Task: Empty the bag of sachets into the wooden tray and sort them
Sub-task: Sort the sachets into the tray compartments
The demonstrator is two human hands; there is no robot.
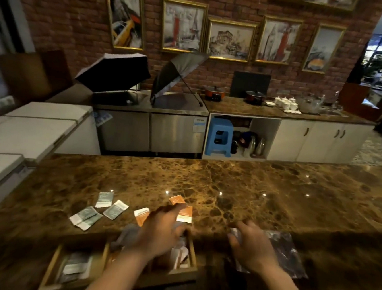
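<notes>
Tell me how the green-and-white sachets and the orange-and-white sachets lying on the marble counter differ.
The green-and-white sachets number four and lie further left; the orange-and-white sachets number three and lie by the left hand, whose fingers reach one. Both kinds are flat, rectangular and still outside the wooden tray.

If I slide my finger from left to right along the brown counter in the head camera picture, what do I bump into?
Green-and-white sachets → orange sachets with the left hand reaching over them → right hand → clear plastic bag.
</notes>
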